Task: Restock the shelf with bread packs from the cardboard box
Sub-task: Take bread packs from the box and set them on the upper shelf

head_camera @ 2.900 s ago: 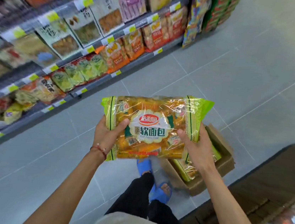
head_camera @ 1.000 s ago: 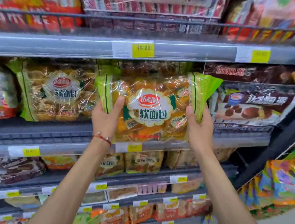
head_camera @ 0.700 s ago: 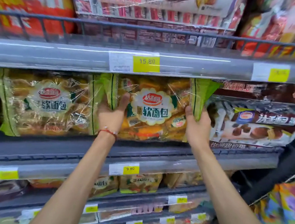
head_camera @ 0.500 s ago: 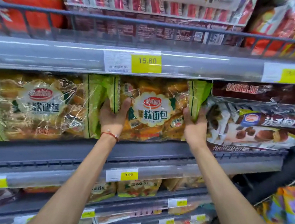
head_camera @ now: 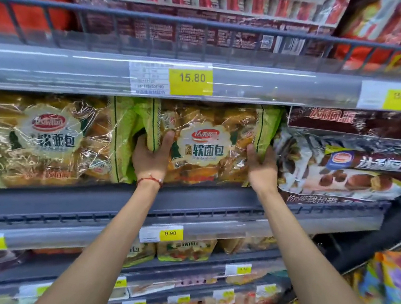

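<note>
bread pack (head_camera: pixel 204 150) on the shelf (head_camera: pixel 188 202), frame centre
left hand (head_camera: pixel 152 157) and right hand (head_camera: pixel 260 170) grip its side edges

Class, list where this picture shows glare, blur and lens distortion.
Head view: glare streaks the bread pack's clear wrap and the shelf strip above it; head view: the 15.80 tag is sharp, while the far-right tag and bottom-right packs blur; head view: the strip bends toward the frame edges, a wide-angle effect.
</note>
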